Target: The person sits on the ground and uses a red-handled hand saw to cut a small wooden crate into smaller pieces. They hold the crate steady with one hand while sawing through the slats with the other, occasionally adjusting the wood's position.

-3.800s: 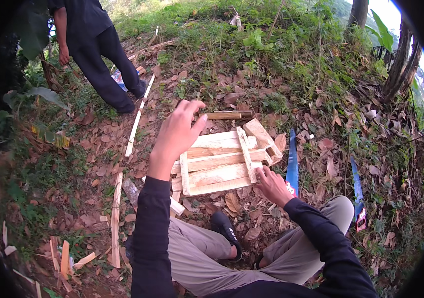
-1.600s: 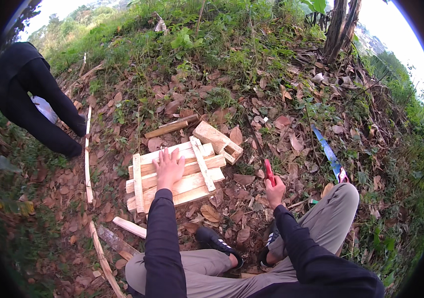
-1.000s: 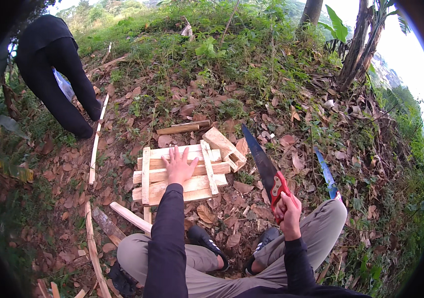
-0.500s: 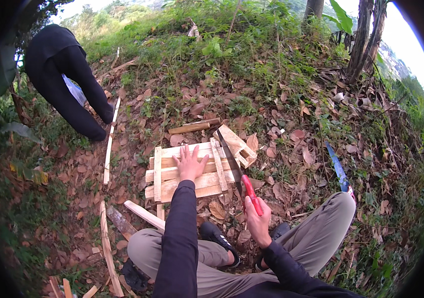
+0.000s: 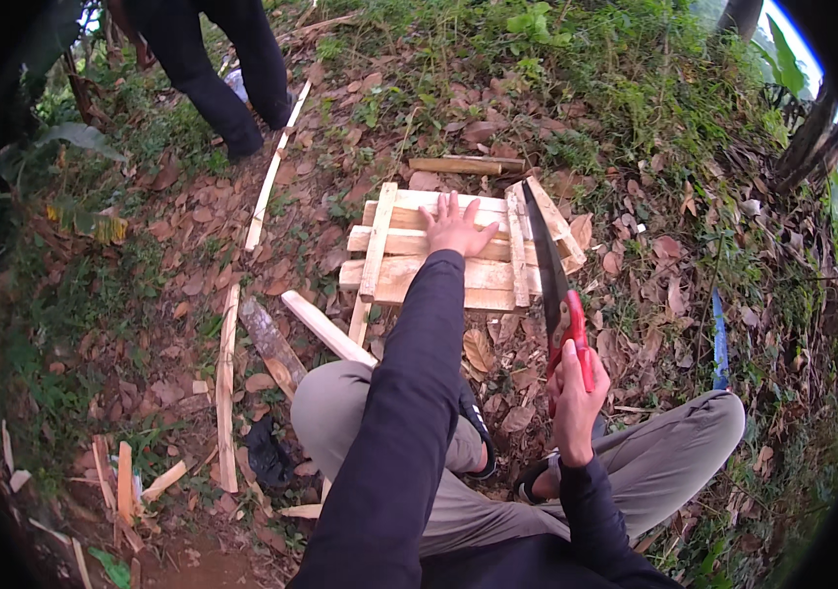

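My left hand (image 5: 460,228) lies flat with its fingers spread, pressing on a small panel of pale wooden slats (image 5: 429,280). Two narrow crosspieces, one near each end, run over the slats. In my right hand (image 5: 578,402) is a handsaw (image 5: 548,260), gripped by its red handle. Its dark blade points away from me along the panel's right end, the tip beside the right crosspiece. Whether the teeth touch the wood I cannot tell. A pale wooden piece (image 5: 564,234) lies just beyond the blade, partly hidden by it.
Brown leaves cover the ground. Long strips of wood (image 5: 276,177) lie to the left, with offcuts (image 5: 124,481) at lower left. Behind the panel are short sticks (image 5: 458,166). A blue blade-shaped thing (image 5: 720,344) lies beyond my right knee. Another person (image 5: 213,74) stands at far left.
The view has swung down and left, so the panel appears higher and farther right. The saw's handle sits at a steeper angle. Both hands keep their hold.
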Action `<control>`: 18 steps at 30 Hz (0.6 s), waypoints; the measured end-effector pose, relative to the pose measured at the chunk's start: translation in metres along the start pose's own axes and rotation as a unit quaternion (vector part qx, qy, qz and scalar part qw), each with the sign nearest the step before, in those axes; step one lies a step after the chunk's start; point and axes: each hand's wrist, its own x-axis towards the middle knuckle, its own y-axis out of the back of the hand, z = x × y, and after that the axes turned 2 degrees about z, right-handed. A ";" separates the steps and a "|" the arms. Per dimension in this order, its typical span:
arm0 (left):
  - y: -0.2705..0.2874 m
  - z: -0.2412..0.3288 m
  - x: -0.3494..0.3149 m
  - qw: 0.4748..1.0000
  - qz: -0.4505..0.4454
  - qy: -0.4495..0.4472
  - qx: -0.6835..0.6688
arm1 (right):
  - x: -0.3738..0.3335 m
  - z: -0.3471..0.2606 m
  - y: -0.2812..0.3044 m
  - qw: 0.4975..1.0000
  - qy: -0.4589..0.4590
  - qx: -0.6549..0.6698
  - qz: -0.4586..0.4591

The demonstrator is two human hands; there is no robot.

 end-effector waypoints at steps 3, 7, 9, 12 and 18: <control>0.001 0.026 0.005 0.999 -0.022 -0.012 -0.024 | -0.002 -0.002 0.001 0.999 0.010 -0.009 0.030; -0.013 0.015 0.017 0.998 0.049 0.024 -0.009 | -0.008 0.002 -0.005 0.999 0.028 0.024 0.009; -0.020 0.020 0.018 0.999 0.042 0.032 -0.014 | -0.006 -0.002 0.005 0.999 0.026 -0.044 0.003; -0.027 0.009 0.015 0.998 0.045 0.044 -0.032 | 0.001 0.002 -0.009 0.940 0.231 -0.246 0.045; -0.028 0.017 0.010 0.997 0.059 0.030 -0.040 | -0.004 -0.025 -0.003 0.991 0.032 -0.130 0.014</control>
